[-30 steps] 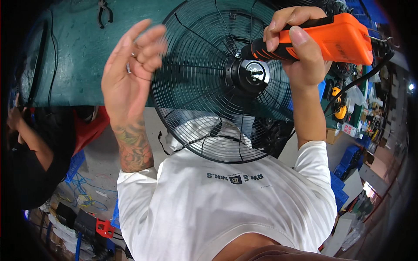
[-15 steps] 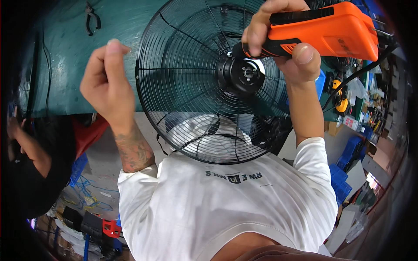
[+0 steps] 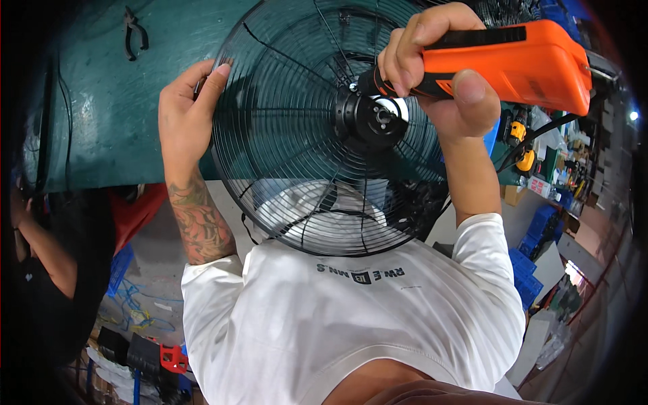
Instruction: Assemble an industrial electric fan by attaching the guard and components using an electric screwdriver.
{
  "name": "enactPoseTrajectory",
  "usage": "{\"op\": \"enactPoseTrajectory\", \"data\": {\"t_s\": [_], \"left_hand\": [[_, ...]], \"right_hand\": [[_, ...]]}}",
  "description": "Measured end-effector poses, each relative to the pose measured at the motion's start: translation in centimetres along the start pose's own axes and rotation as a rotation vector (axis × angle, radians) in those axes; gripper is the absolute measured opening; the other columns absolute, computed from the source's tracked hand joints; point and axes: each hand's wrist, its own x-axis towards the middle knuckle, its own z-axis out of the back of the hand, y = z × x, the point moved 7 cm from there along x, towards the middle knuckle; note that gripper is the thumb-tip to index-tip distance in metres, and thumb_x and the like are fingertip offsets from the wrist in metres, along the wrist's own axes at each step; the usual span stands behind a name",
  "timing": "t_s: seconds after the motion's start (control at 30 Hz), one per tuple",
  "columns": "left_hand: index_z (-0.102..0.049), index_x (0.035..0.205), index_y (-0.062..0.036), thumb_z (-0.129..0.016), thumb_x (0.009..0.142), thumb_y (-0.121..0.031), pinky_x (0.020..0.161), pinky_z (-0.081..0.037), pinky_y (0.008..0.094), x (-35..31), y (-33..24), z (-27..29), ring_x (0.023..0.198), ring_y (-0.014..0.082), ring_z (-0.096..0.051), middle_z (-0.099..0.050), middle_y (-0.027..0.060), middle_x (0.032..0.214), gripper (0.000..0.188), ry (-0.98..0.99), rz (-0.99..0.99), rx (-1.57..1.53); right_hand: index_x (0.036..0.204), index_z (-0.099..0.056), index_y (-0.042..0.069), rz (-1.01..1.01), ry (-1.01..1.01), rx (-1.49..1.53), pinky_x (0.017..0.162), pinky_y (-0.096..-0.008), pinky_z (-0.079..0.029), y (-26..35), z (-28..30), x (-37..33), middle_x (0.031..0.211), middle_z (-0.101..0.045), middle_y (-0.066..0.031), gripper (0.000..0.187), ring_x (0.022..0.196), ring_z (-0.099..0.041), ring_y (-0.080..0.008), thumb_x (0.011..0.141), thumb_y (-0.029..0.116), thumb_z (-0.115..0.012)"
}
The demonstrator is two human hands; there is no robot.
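The fan (image 3: 347, 121) lies hub up, its far part over the bench (image 3: 121, 121) and its near part jutting past the bench edge toward the white shirt (image 3: 351, 317). At the fan's left side, the left hand (image 3: 183, 115) appears to pinch the outer rim between thumb and fingers. Above the fan's right half, the right hand (image 3: 462, 111) is wrapped around an orange power screwdriver (image 3: 520, 64), its black nose by the hub (image 3: 371, 128); whether the tip touches cannot be told.

The fan should be bulky yet fairly light, with most weight at the hub. Its rim looks stiff and glossy, perhaps a little slippery; the thin wires could bend, so the rim is the better hold. The screwdriver looks hard-cased and heavier toward its orange end, best gripped around the black part, minding the cord (image 3: 540, 135) right of the fan.
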Motion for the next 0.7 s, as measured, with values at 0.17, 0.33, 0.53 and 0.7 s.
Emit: {"op": "enactPoseTrajectory", "data": {"t_s": [0.17,0.33,0.53,0.7], "left_hand": [[-0.075,0.107,0.0023,-0.068,0.099,-0.021,0.052,-0.024,0.0235,-0.1,0.9,0.1,0.059,0.0014,-0.034,-0.046,-0.0089,0.066,0.026,0.005,0.001,-0.047],[-0.074,0.108,0.0026,-0.069,0.098,-0.021,0.052,-0.025,0.0231,0.0,0.8,0.1,0.059,0.0012,-0.034,-0.045,-0.0091,0.065,0.026,-0.005,-0.007,-0.061],[-0.075,0.107,0.0022,-0.068,0.098,-0.019,0.053,-0.026,0.0214,0.4,0.5,-0.2,0.062,0.0006,-0.037,-0.049,-0.0092,0.069,0.024,0.009,-0.024,-0.047],[-0.072,0.11,0.004,-0.065,0.099,-0.017,0.054,-0.027,0.021,-0.1,0.0,0.0,0.064,0.0006,-0.038,-0.05,-0.008,0.073,0.025,-0.042,-0.021,-0.084]], "right_hand": [[0.116,-0.056,0.004,-0.123,0.208,-0.181,0.067,-0.0324,-0.047,1.3,-2.1,0.3,0.086,-0.06,-0.0065,0.05,0.07,-0.058,-0.0168,0.091,0.046,-0.066],[0.115,-0.056,0.003,-0.176,0.094,-0.247,0.064,-0.0322,-0.048,0.9,-1.3,0.2,0.08,-0.058,-0.0048,0.054,0.068,-0.058,-0.0162,0.09,0.05,-0.066],[0.113,-0.055,0.004,-0.201,-0.004,-0.231,0.064,-0.033,-0.047,0.5,-0.7,-0.1,0.08,-0.056,-0.0062,0.049,0.067,-0.056,-0.0168,0.09,0.046,-0.065],[0.114,-0.054,0.004,-0.142,-0.017,-0.276,0.063,-0.0334,-0.047,0.5,-1.4,-0.4,0.08,-0.057,-0.0075,0.045,0.066,-0.056,-0.0176,0.091,0.041,-0.065]]}}
